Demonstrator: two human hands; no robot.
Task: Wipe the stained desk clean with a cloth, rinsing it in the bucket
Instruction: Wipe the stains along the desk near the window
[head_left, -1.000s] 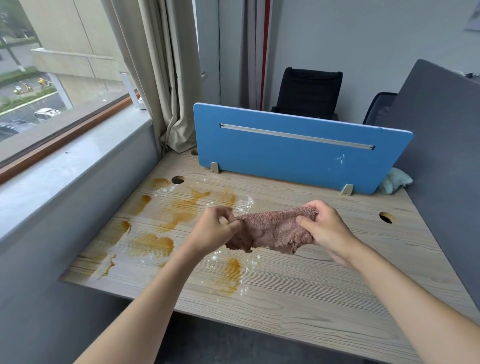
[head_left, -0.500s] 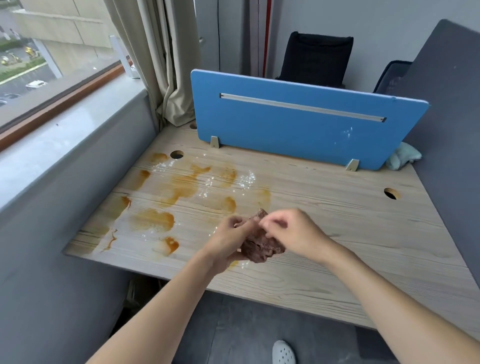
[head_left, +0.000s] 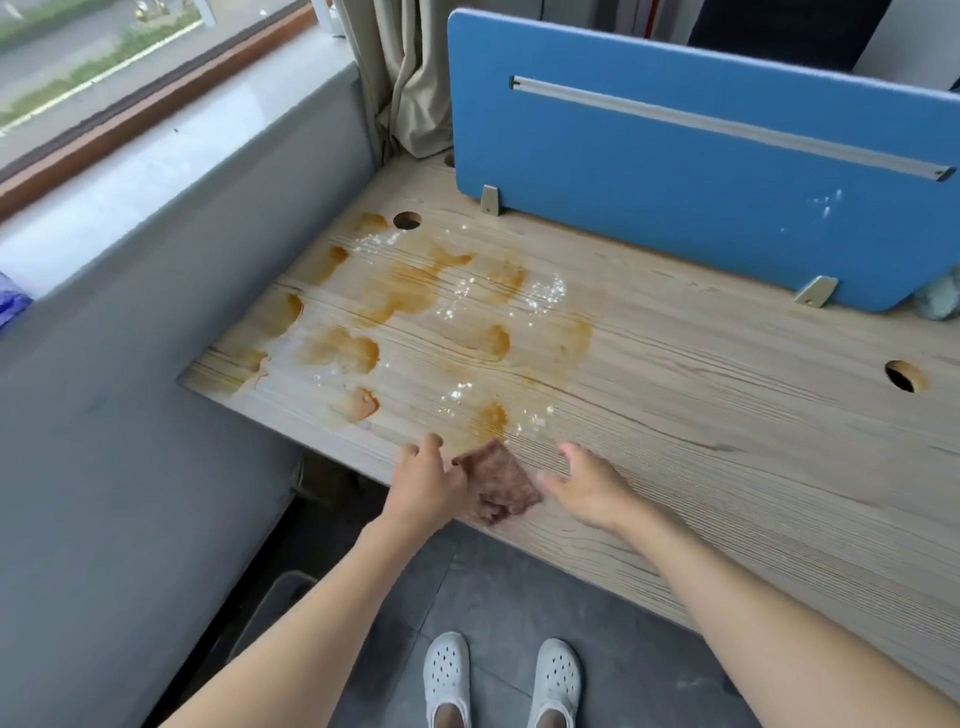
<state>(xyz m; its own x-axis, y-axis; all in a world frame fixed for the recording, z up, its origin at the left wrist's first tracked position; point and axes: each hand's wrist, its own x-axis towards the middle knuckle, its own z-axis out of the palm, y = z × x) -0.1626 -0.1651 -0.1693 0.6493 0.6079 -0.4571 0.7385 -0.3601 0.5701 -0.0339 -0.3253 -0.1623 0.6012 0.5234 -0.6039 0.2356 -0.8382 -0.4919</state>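
Cloth (head_left: 497, 486) folded small at near edge of surface (head_left: 727, 415), part overhanging; risk of slipping to floor. Left hand (head_left: 428, 480) touching its left side, grip state unclear. Right hand (head_left: 587, 486) open, fingers spread, just beside it. Orange stains (head_left: 405, 296) wide beyond; small fold may smear rather than lift. Bucket not identifiable. No legible writing, including blue divider (head_left: 701, 208).
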